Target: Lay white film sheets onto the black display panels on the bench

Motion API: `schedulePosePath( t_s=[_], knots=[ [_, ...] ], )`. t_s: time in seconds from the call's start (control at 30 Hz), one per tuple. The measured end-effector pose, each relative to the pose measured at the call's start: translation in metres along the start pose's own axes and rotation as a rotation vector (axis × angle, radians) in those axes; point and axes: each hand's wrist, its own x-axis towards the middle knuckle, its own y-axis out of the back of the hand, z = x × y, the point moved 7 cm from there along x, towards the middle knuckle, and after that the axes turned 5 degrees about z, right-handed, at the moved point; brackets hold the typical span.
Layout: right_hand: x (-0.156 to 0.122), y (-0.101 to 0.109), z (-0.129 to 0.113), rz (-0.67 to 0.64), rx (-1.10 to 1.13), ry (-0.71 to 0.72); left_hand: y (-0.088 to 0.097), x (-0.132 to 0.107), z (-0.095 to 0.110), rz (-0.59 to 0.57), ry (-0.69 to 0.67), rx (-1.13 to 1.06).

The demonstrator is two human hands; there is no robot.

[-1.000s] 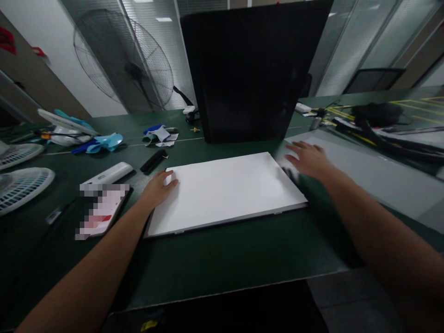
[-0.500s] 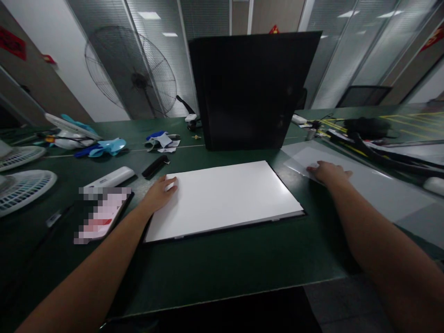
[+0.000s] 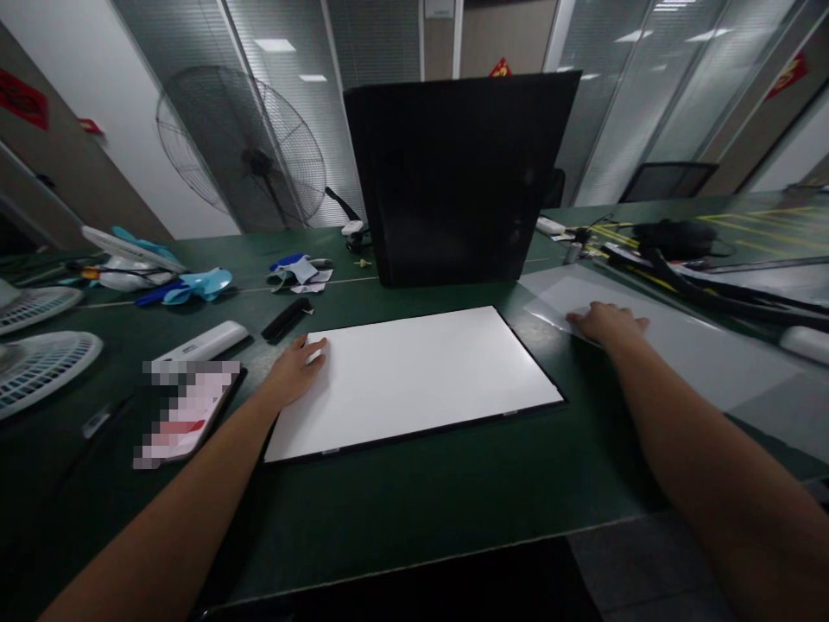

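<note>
A flat white panel [image 3: 420, 380] with a thin dark frame lies on the green table in front of me. My left hand [image 3: 296, 371] rests on its far left corner, fingers stretched out and a gap showing between them. To the right, my right hand [image 3: 609, 324] touches the left part of a translucent sheet [image 3: 705, 358], thumb apart from the bent fingers. Part of that sheet is hidden beneath the hand and forearm. Neither hand visibly lifts anything.
A large black screen [image 3: 463, 181] stands upright behind the panel. Left are a phone [image 3: 194, 410], a white device [image 3: 204, 343], a black object [image 3: 285, 320], blue gloves [image 3: 198, 285] and white fan grilles [image 3: 45, 367]. Dark strips [image 3: 712, 289] and cables lie far right.
The white panel's near edge, slightly raised over the dark frame before, now lies flush inside it. Both hands stay in place; the whole view has shifted slightly.
</note>
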Motion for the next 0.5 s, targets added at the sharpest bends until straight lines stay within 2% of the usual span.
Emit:
schedulePosePath(
  t_s=[0.23, 0.5],
  knots=[
    [0.006, -0.008, 0.005, -0.044, 0.016, -0.031, 0.001, -0.002, 0.004, -0.006, -0.008, 0.017],
    [-0.004, 0.005, -0.008, -0.021, -0.051, 0.010, 0.001, -0.002, 0.004, 0.002, -0.020, 0.024]
  ],
)
